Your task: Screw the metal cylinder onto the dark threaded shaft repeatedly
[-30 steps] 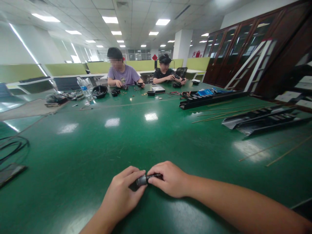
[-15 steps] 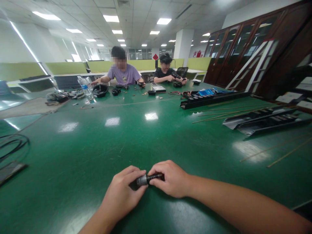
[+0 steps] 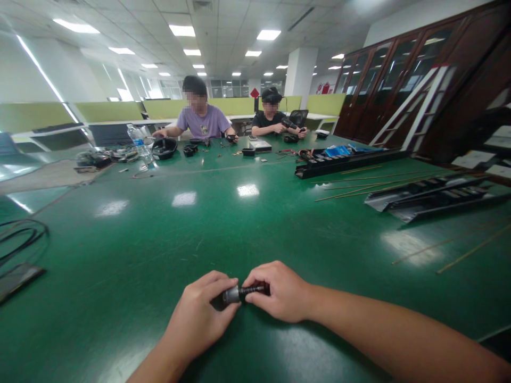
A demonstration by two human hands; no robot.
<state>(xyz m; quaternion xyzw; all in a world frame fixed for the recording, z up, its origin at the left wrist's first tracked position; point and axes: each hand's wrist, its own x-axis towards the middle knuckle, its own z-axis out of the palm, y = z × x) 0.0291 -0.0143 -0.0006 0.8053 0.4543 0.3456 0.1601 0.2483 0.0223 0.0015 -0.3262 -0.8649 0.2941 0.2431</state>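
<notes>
- Fingers of my left hand point(image 3: 199, 314) grip a silver cylinder point(image 3: 231, 295), six o'clock on the green table point(image 3: 223, 234).
- My right hand point(image 3: 283, 295) pinches a black rod point(image 3: 248, 290).
- They meet end to end; whether fully joined, I cannot tell.

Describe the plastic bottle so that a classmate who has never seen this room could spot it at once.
Find the big green table, then its far side, left of the person in purple. There, between a cluttered heap and a black container, is the bottle. Unlike them, it is see-through with a blue label.
</notes>
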